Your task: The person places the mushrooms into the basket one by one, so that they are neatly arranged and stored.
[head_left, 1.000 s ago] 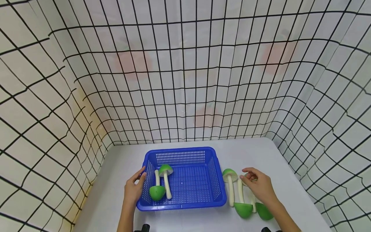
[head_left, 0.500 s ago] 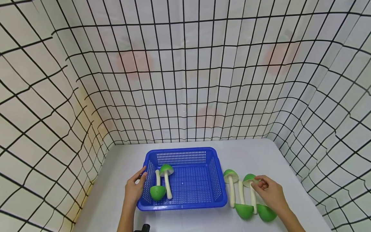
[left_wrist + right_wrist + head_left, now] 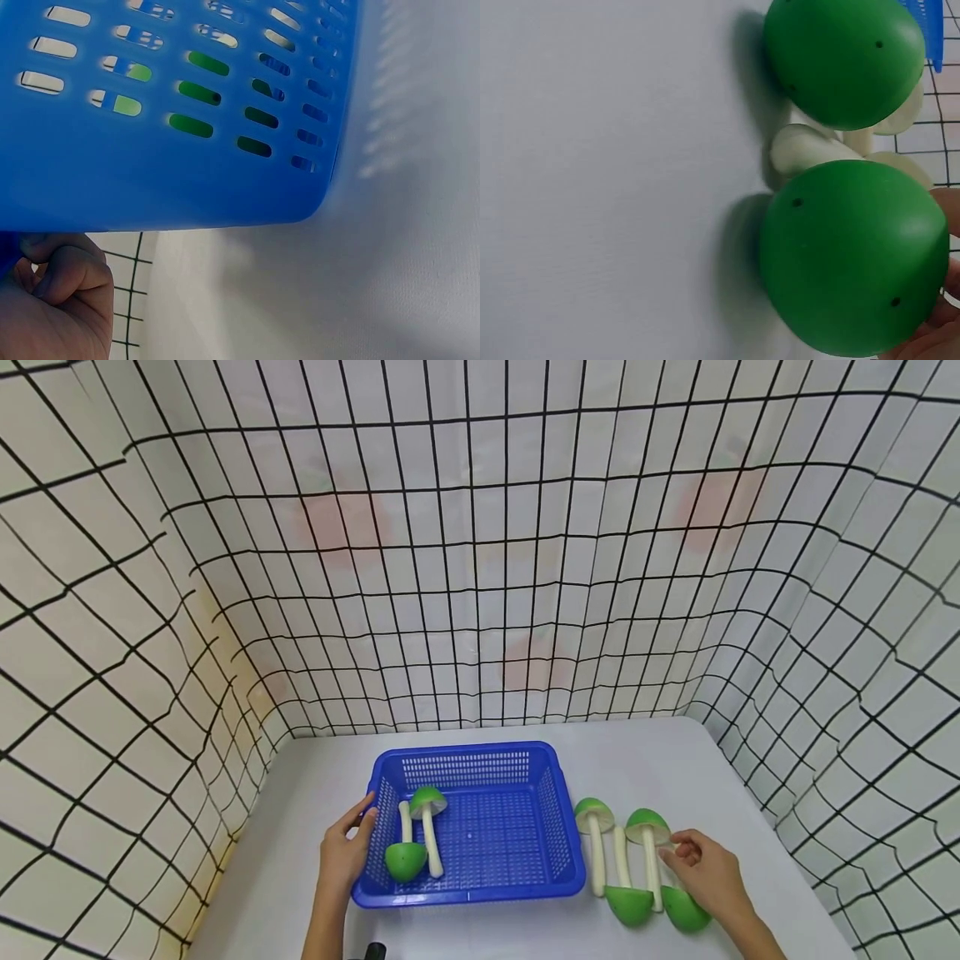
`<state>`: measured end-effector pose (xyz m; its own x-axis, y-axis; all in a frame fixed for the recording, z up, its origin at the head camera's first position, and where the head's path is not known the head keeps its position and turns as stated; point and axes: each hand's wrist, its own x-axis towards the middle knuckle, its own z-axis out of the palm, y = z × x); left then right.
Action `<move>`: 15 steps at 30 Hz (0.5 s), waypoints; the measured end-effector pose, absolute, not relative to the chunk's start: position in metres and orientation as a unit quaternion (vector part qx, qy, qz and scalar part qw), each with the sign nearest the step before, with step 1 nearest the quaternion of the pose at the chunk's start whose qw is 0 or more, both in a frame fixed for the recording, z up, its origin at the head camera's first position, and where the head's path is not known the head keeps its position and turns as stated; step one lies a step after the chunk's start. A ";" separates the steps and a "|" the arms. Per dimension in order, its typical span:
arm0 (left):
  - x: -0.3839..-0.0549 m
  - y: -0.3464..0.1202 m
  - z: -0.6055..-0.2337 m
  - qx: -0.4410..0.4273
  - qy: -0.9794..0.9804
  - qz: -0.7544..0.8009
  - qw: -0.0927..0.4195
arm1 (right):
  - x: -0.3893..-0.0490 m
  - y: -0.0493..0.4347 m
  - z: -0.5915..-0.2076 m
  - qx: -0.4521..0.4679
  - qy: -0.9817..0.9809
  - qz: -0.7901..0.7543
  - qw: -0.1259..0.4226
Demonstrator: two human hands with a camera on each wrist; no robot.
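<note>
My left hand (image 3: 343,852) grips the left rim of a blue plastic basket (image 3: 468,895); the left wrist view shows curled fingers (image 3: 71,274) at its edge. Two toy mushrooms with green caps and white stems lie at the basket's left side, one cap-down mushroom (image 3: 405,862) and one cap-up mushroom (image 3: 429,835). Right of the basket, several mushrooms lie in a row with caps alternating. My right hand (image 3: 708,877) is at the rightmost mushroom (image 3: 686,910), fingers curled at its stem, which seems pinched but is mostly hidden. Its cap (image 3: 855,259) fills much of the right wrist view.
The row's other mushrooms are a left one (image 3: 595,843), a second one (image 3: 628,904) and a third one (image 3: 649,827) beside my right hand. A white table (image 3: 300,793) bears everything. Black-lined grid walls (image 3: 480,568) stand behind and on both sides.
My right hand has moved right and toward me, from over the third mushroom's cap to the rightmost mushroom, uncovering that cap. The left hand keeps its hold on the basket.
</note>
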<state>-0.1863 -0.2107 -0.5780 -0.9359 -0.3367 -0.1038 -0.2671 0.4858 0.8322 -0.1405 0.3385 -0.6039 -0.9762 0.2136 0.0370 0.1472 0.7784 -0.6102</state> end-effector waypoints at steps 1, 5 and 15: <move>-0.186 -0.211 -0.578 0.176 -0.860 -0.477 0.037 | -0.140 0.339 -0.605 -0.096 -0.942 0.317 0.054; -0.186 -0.211 -0.579 0.173 -0.858 -0.482 0.037 | -0.138 0.341 -0.609 -0.100 -0.945 0.307 0.054; -0.186 -0.212 -0.579 0.171 -0.860 -0.479 0.036 | -0.133 0.346 -0.602 -0.145 -0.943 0.299 -0.007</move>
